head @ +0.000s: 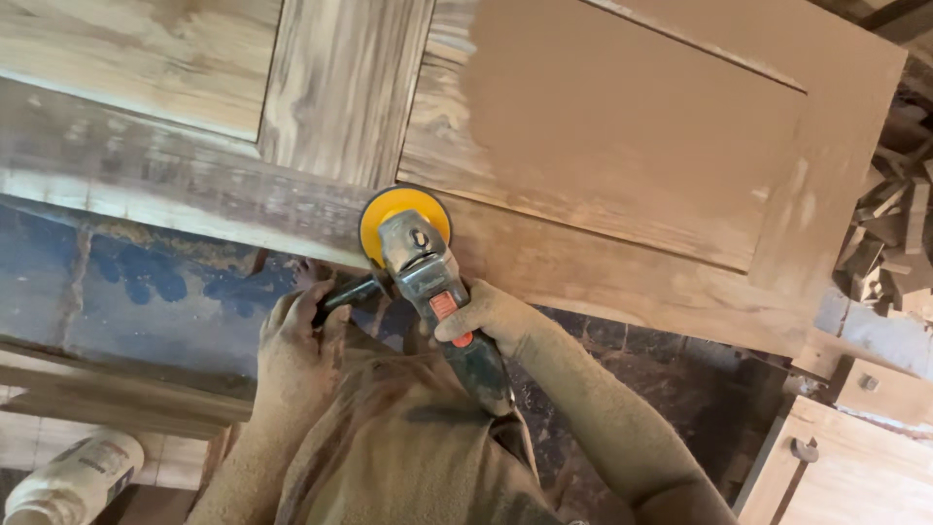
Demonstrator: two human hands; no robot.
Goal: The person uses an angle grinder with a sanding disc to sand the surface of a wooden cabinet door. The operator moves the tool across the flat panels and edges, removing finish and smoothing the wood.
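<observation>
Left hand: our left hand (pixel 296 340) is wrapped around the black side handle (pixel 345 292) of the sander, fingers closed on it, the skin coated in brown dust.
Right hand: our right hand (pixel 486 319) is clamped around the body of the sander just behind its head, thumb lying beside the orange switch.
Sander: we hold the grey angle sander (pixel 437 301) with both hands; its yellow disc (pixel 403 219) lies flat against the lower rail of the wooden door, at the rail's near edge, and its dark tail points back toward our body.
Wooden door: the wooden door (pixel 632 146) lies flat in front of us, with a recessed panel on the right, an upright stile in the middle and a second panel on the left. The right panel and its frame carry a thick coat of fine brown dust; the left part shows paler bare grain.
Under the door: we see a dark blue, stained surface (pixel 146 292) below the door's near edge, and a pale wooden beam (pixel 107 394) nearer to us.
Bottle: a pale plastic bottle (pixel 73 481) lies at the lower left corner, well apart from our hands.
Offcuts: a heap of small wood offcuts (pixel 889 233) sits past the door's right edge.
Cabinet piece: a light wooden panel (pixel 846 467) with a small metal fitting stands at the lower right.
</observation>
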